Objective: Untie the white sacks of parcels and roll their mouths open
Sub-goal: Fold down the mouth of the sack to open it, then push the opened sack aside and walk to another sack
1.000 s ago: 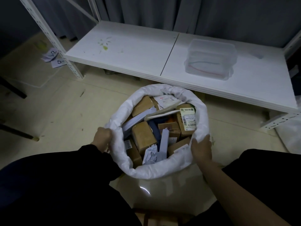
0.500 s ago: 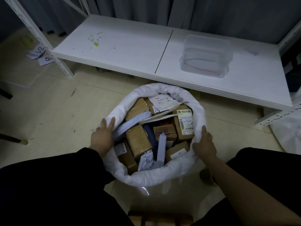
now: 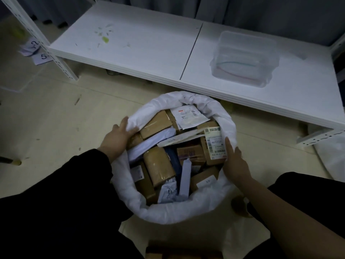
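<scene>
White sack [image 3: 168, 212]: my left hand [image 3: 114, 137] clutches its rim farther round now, right hand [image 3: 235, 163] seemingly flat opposite; nearly rolled.

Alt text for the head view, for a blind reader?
A white sack of parcels stands open, mouth rolled down; the left hand grips its rim, the right hand touches the opposite side. A clear box sits on the shelf behind.

Rolled-open white sack [image 3: 173, 212] of parcels [image 3: 160, 165], left hand [image 3: 115, 139] apparently gripping rim, right hand [image 3: 235, 163] touching it
</scene>
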